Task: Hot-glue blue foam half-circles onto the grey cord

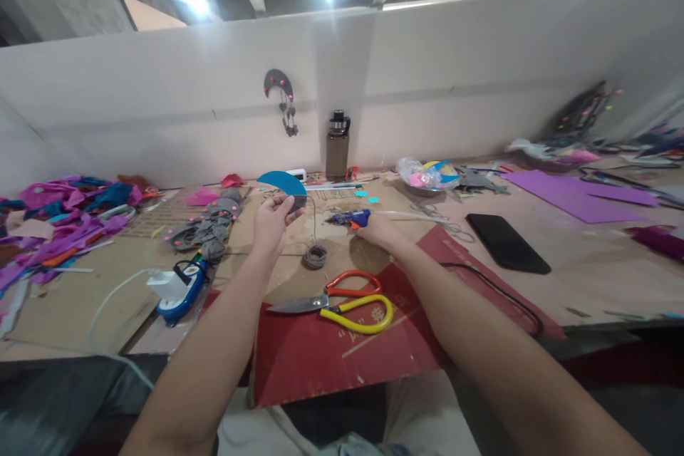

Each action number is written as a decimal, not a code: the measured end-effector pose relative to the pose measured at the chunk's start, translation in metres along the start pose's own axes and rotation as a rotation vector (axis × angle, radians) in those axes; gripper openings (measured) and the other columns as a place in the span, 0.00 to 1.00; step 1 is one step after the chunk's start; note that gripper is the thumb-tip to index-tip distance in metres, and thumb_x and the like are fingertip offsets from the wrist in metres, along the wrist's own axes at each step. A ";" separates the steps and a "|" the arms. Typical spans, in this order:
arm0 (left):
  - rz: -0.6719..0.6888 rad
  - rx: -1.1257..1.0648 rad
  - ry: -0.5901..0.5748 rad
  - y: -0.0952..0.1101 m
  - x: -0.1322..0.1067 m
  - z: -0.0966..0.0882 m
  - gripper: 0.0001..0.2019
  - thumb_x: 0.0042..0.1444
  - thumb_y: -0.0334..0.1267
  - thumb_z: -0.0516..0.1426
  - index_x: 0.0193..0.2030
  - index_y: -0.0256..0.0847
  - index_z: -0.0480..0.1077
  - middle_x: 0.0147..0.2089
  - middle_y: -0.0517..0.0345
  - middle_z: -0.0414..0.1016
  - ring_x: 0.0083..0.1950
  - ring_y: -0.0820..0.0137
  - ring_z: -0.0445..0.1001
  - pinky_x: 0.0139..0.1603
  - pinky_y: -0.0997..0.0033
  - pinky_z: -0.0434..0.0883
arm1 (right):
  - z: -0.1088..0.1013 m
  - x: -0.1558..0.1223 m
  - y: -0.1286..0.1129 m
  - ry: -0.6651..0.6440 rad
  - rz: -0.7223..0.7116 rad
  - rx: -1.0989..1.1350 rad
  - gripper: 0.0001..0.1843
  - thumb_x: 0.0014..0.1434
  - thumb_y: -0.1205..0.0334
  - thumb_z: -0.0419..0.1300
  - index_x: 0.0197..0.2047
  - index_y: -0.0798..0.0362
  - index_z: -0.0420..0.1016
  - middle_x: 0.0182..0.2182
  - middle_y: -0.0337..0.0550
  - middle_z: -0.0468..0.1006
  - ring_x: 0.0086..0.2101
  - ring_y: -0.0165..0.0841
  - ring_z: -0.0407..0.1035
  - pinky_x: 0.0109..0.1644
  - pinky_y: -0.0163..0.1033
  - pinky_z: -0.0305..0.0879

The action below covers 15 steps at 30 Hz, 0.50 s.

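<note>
My left hand (275, 223) pinches a blue felt crescent (283, 183) with a dark grey piece showing at its lower right end. A grey cord runs down from near it to a small coil (315, 256) on the table. To the right, my right hand (371, 229) is closed around a blue hot glue gun (350, 218), whose nozzle points left; a clear glue stick juts out behind it. Large scissors (342, 303) with one red and one yellow handle lie in front of both hands, on red cardboard (342, 363).
Felt scraps (69, 214) heap at the left, near a blue power strip (184, 296). A bottle (338, 146) stands by the wall below a hanging grey crescent (278, 84). At right lie a black phone (506, 242), purple sheets (577, 199) and a bowl (425, 189) of scraps.
</note>
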<state>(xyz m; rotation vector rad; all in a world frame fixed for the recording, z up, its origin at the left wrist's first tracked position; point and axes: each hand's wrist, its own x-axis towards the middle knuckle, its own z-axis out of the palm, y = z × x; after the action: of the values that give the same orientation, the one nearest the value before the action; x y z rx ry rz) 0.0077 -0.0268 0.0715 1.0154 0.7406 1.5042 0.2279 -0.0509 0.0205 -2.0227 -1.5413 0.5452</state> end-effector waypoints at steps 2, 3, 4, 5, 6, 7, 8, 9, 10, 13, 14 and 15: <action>0.005 0.033 0.001 -0.001 -0.002 0.001 0.12 0.40 0.35 0.65 0.30 0.35 0.66 0.30 0.59 0.72 0.32 0.73 0.74 0.33 0.70 0.75 | -0.003 0.002 -0.003 0.008 0.020 0.042 0.11 0.47 0.58 0.59 0.33 0.57 0.73 0.30 0.51 0.77 0.30 0.38 0.72 0.31 0.37 0.64; 0.007 0.050 0.002 -0.001 -0.003 0.001 0.13 0.41 0.36 0.65 0.30 0.35 0.66 0.30 0.59 0.72 0.32 0.73 0.73 0.33 0.70 0.75 | -0.005 0.001 -0.006 0.017 0.023 0.064 0.12 0.49 0.58 0.56 0.36 0.57 0.72 0.30 0.50 0.77 0.29 0.36 0.71 0.30 0.36 0.64; 0.012 0.063 0.002 -0.002 -0.004 0.001 0.13 0.41 0.36 0.64 0.31 0.35 0.66 0.29 0.59 0.72 0.31 0.73 0.73 0.33 0.69 0.75 | -0.008 -0.001 -0.009 0.035 0.013 0.100 0.14 0.52 0.59 0.53 0.39 0.56 0.70 0.31 0.49 0.77 0.28 0.34 0.71 0.29 0.35 0.64; 0.018 0.071 0.003 -0.003 -0.004 0.001 0.13 0.41 0.37 0.64 0.31 0.35 0.66 0.30 0.59 0.72 0.32 0.73 0.74 0.33 0.68 0.75 | -0.010 -0.004 -0.014 0.060 -0.010 0.157 0.15 0.53 0.60 0.51 0.42 0.56 0.68 0.32 0.47 0.77 0.28 0.33 0.71 0.29 0.34 0.64; 0.026 0.076 0.005 -0.004 -0.003 0.001 0.13 0.41 0.37 0.64 0.31 0.35 0.66 0.29 0.59 0.72 0.32 0.73 0.74 0.34 0.67 0.76 | -0.013 -0.009 -0.019 0.088 -0.045 0.226 0.16 0.53 0.61 0.50 0.45 0.55 0.65 0.34 0.46 0.76 0.27 0.31 0.71 0.29 0.33 0.64; 0.032 0.078 0.009 -0.005 -0.003 0.000 0.13 0.42 0.37 0.64 0.31 0.35 0.66 0.29 0.59 0.72 0.32 0.73 0.74 0.35 0.67 0.76 | -0.015 -0.014 -0.025 0.131 -0.095 0.343 0.17 0.53 0.62 0.50 0.47 0.54 0.63 0.34 0.45 0.76 0.27 0.30 0.71 0.28 0.32 0.64; 0.035 0.078 0.013 -0.006 -0.002 -0.001 0.12 0.42 0.37 0.64 0.31 0.35 0.66 0.29 0.59 0.72 0.32 0.73 0.74 0.36 0.66 0.76 | -0.018 -0.021 -0.031 0.161 -0.152 0.457 0.17 0.52 0.62 0.50 0.47 0.53 0.62 0.33 0.43 0.76 0.26 0.29 0.71 0.28 0.32 0.64; 0.035 0.079 0.014 -0.007 -0.001 -0.002 0.12 0.42 0.36 0.64 0.30 0.35 0.66 0.29 0.58 0.72 0.32 0.73 0.74 0.37 0.65 0.76 | -0.020 -0.027 -0.036 0.177 -0.211 0.548 0.16 0.52 0.62 0.51 0.46 0.52 0.61 0.31 0.42 0.75 0.25 0.29 0.70 0.28 0.32 0.64; 0.033 0.082 0.018 -0.007 0.000 -0.003 0.11 0.42 0.35 0.64 0.30 0.34 0.66 0.29 0.58 0.72 0.31 0.73 0.74 0.37 0.65 0.76 | -0.022 -0.033 -0.040 0.184 -0.262 0.619 0.15 0.52 0.61 0.52 0.45 0.52 0.62 0.31 0.41 0.75 0.24 0.29 0.68 0.27 0.33 0.64; 0.022 0.096 0.030 -0.009 0.002 -0.005 0.11 0.43 0.34 0.63 0.30 0.34 0.65 0.28 0.58 0.73 0.30 0.74 0.74 0.38 0.65 0.76 | -0.023 -0.044 -0.047 0.142 -0.383 0.663 0.12 0.53 0.58 0.53 0.41 0.51 0.64 0.28 0.40 0.74 0.21 0.29 0.65 0.26 0.35 0.63; 0.023 0.101 0.035 -0.009 0.003 -0.005 0.11 0.43 0.33 0.63 0.30 0.35 0.65 0.28 0.58 0.73 0.29 0.74 0.74 0.38 0.65 0.76 | -0.022 -0.046 -0.047 0.143 -0.424 0.625 0.11 0.53 0.58 0.53 0.41 0.51 0.65 0.27 0.40 0.73 0.21 0.29 0.64 0.26 0.36 0.62; 0.026 0.106 0.043 -0.009 0.004 -0.006 0.11 0.42 0.32 0.63 0.31 0.35 0.65 0.28 0.59 0.73 0.29 0.75 0.74 0.38 0.65 0.76 | -0.021 -0.047 -0.047 0.156 -0.467 0.572 0.12 0.54 0.57 0.54 0.41 0.51 0.66 0.25 0.40 0.73 0.21 0.30 0.64 0.26 0.36 0.62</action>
<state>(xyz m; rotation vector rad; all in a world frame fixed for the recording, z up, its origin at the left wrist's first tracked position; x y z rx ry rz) 0.0069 -0.0211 0.0615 1.0789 0.8479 1.5262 0.1929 -0.0900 0.0663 -1.2027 -1.4808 0.5433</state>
